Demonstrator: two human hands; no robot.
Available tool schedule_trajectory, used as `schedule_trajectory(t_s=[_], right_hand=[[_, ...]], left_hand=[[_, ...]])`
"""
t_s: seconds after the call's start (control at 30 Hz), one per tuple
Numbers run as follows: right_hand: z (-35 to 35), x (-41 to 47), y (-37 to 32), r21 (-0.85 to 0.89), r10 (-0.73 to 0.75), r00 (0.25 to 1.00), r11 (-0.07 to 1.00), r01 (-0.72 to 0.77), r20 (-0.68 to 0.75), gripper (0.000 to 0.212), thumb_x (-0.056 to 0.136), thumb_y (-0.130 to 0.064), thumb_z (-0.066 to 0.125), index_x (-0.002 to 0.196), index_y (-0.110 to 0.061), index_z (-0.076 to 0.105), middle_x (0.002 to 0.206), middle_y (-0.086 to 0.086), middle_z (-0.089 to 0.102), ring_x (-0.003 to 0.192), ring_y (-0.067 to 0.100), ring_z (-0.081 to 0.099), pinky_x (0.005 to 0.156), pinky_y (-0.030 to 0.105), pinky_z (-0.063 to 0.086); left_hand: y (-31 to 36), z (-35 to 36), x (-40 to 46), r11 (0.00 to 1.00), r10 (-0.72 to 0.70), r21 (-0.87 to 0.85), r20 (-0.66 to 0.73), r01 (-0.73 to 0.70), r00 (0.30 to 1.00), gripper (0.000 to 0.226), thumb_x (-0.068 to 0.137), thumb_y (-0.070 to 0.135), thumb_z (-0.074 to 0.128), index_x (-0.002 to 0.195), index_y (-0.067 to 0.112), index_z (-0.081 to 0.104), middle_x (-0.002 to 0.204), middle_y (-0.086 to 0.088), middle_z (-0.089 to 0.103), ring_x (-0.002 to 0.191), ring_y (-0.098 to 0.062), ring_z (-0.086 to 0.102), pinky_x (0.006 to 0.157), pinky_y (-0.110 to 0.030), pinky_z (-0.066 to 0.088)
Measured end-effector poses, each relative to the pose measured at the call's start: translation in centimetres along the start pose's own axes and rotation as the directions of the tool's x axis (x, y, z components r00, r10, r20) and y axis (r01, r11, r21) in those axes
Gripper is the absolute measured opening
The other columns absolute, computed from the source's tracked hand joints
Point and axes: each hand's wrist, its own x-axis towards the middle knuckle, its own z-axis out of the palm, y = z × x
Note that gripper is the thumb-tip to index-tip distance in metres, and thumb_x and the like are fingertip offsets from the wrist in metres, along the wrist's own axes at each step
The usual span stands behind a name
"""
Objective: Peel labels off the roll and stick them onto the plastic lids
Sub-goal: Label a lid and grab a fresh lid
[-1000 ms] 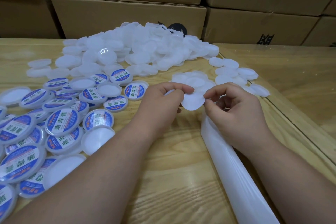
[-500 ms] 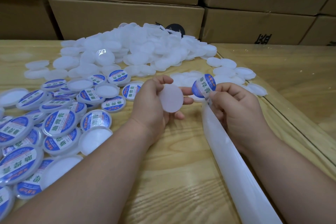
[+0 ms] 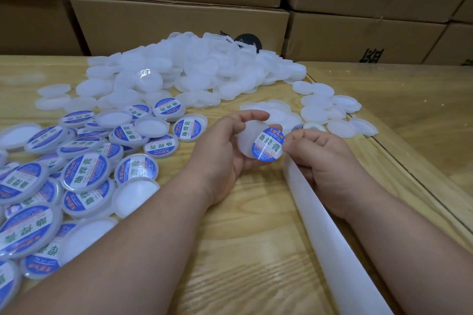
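Nearest the camera, two bare forearms reach forward over the pale wooden table (image 3: 256, 250), and a long white strip of label backing (image 3: 330, 233) runs from the lower right up to the right hand (image 3: 330, 161). That hand is curled, its fingertips pinching the right edge of a round blue-and-white label (image 3: 267, 144) printed with green characters. The label lies over the right part of a white plastic lid (image 3: 247, 139), overhanging its rim slightly; whether it is fully pressed down cannot be told. The left hand (image 3: 225, 146) grips this lid, thumb above and fingers curled beneath it, so the two hands meet at the lid just above the table. To the left lies a spread of labelled lids (image 3: 84, 174), some overlapping, with a few turned white side up. Just behind the right hand a small label roll (image 3: 308, 126) peeks out. Farther back sits a big heap of unlabelled white lids (image 3: 194, 74), with a smaller cluster to the right. Stacked cardboard boxes (image 3: 179, 20) close off the far side.
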Motion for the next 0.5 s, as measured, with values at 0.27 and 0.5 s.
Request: schedule_trajectory(t_s=[0.27, 0.5], right_hand=[[0.21, 0.09, 0.38, -0.117, -0.037, 0.996, 0.993, 0.027, -0.083, 0.022, 0.089, -0.023, 0.071, 0.067, -0.024, 0.075, 0.055, -0.014, 0.054, 0.05, 0.001, 0.045, 0.052, 0.016, 0.038], [0.4, 0.14, 0.29, -0.139, -0.017, 0.99, 0.99, -0.003, -0.141, 0.018, 0.088, -0.023, 0.072, 0.075, -0.011, 0.072, 0.061, -0.005, 0.048, 0.058, 0.008, 0.038, 0.06, 0.029, 0.031]], left_hand=[[-0.2, 0.1, 0.02, 0.999, 0.001, 0.036, 0.013, -0.002, 1.0, 0.037, 0.081, 0.01, 0.04, 0.108, 0.009, 0.065, 0.11, -0.021, 0.074, 0.096, -0.031, 0.071, 0.072, -0.039, 0.061], [-0.29, 0.14, 0.07, 0.998, 0.008, 0.062, 0.023, -0.01, 1.0, 0.042, 0.09, -0.003, 0.028, 0.108, 0.009, 0.064, 0.111, -0.021, 0.074, 0.098, -0.027, 0.073, 0.075, -0.039, 0.061]])
